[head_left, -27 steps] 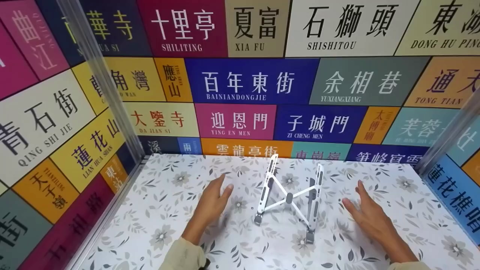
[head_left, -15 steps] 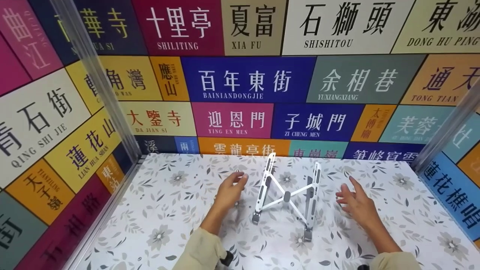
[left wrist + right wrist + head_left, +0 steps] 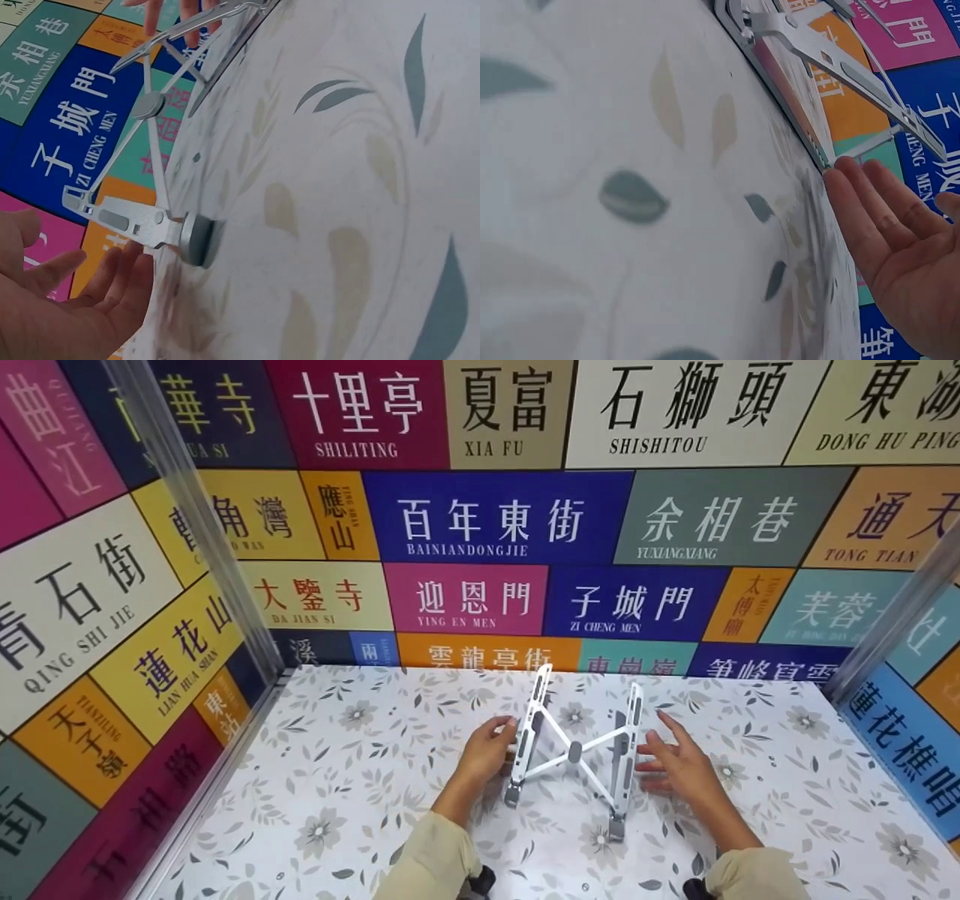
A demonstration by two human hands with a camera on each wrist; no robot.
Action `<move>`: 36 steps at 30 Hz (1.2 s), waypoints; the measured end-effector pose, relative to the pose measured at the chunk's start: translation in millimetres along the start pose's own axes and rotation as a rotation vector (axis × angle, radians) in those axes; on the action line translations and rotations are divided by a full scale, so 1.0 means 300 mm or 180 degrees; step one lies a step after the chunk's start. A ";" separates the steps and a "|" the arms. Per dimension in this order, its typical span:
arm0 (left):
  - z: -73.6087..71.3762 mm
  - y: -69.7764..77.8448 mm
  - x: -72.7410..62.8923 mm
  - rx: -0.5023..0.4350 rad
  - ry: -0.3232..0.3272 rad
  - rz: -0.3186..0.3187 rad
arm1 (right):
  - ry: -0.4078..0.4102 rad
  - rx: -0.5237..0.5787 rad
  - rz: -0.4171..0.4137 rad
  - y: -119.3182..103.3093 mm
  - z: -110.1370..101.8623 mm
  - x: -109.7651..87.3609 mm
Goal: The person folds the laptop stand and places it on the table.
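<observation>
A folding laptop stand (image 3: 575,751), silver-white with a grey centre hub, stands unfolded on the table, its two side rails joined by crossed struts. My left hand (image 3: 484,750) is beside the left rail, fingers loosely bent. In the left wrist view, its fingertips (image 3: 135,262) lie close to the stand's rail (image 3: 124,217); whether they touch cannot be told. My right hand (image 3: 679,761) is at the right rail, fingers extended. The right wrist view has this hand's fingertips (image 3: 845,166) close by the stand's lower bar (image 3: 791,112), contact unclear.
The table (image 3: 315,765) wears a white cover printed with grey flowers and leaves. Colourful panels with Chinese lettering form the back wall (image 3: 502,521) and the sides. A clear strip (image 3: 217,547) runs up the left corner.
Both hands have moved inward, the left rightward and the right leftward, from well apart to right beside the laptop stand. The left fingers have bent. The stand appears to stay in place.
</observation>
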State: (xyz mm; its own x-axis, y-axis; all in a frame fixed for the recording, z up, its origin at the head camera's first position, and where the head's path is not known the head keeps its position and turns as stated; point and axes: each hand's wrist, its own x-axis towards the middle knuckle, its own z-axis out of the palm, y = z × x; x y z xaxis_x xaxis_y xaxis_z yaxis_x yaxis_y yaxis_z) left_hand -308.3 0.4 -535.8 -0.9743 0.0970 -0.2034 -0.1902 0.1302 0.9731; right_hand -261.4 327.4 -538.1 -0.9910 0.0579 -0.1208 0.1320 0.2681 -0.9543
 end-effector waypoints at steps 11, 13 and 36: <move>0.031 -0.049 0.004 0.0072 0.0025 0.0294 | -0.0084 0.0265 0.0107 0.020 0.066 -0.002; 0.034 -0.050 0.006 0.0106 0.0053 0.0314 | -0.0101 0.0268 0.0092 0.023 0.073 -0.003; 0.022 -0.061 0.010 0.0583 0.0052 0.0742 | -0.0245 0.0489 -0.0032 0.036 0.101 -0.004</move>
State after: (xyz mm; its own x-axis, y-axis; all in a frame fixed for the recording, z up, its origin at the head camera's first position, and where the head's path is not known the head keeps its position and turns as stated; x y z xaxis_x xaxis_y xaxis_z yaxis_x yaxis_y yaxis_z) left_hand -306.9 4.8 -555.0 -0.9912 0.1295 0.0265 0.0625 0.2823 0.9573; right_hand -259.3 301.1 -556.7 -0.9918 -0.0195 -0.1259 0.1228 0.1178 -0.9854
